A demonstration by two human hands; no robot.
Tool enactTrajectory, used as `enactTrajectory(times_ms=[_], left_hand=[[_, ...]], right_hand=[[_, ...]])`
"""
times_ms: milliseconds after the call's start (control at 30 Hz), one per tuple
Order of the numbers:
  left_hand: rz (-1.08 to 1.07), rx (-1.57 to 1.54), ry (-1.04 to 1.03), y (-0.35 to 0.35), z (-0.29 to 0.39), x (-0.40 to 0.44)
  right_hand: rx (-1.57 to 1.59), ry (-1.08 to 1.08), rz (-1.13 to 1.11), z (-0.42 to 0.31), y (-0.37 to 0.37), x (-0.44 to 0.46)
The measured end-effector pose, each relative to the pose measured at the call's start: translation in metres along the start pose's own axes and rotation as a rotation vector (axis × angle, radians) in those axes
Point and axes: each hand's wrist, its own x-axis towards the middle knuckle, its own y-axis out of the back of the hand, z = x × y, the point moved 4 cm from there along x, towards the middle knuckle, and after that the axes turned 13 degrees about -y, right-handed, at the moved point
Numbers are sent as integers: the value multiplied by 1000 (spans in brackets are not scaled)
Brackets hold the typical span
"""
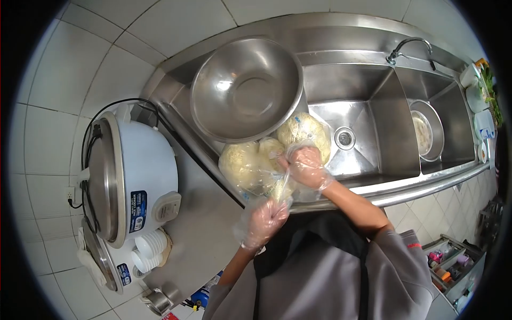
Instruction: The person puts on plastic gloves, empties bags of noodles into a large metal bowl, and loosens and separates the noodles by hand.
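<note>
My left hand (266, 220), in a clear plastic glove, is closed on the gathered end of a clear plastic bag (245, 162) with pale yellow contents. My right hand (308, 167), gloved the same way, is closed on the bag's plastic higher up, fingers curled. A second bulging plastic bag (304, 130) of similar pale yellow stuff sits just beyond my right hand. What the contents are, I cannot make out. Both bags rest by the sink's edge, next to a large steel bowl (253, 96).
At the right are a deep steel sink basin (346, 117) and a smaller one holding a metal bowl (434, 130). A faucet (408, 49) stands behind. Left are a big rice cooker (152, 176), stacked white cups (150, 244) and a steel counter (197, 224).
</note>
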Motion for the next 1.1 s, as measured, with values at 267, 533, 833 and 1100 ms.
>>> enactTrajectory(times_ms=[267, 533, 833, 1100], left_hand=[[-8, 15, -325, -24, -10, 27], [-111, -694, 86, -32, -22, 1], [199, -1, -89, 28, -10, -35], [-44, 904, -619, -70, -3, 30]], right_hand=[[364, 10, 45, 5, 20, -47], [200, -80, 203, 16, 12, -28], [25, -324, -22, 55, 23, -10], [-23, 279, 282, 60, -4, -29]])
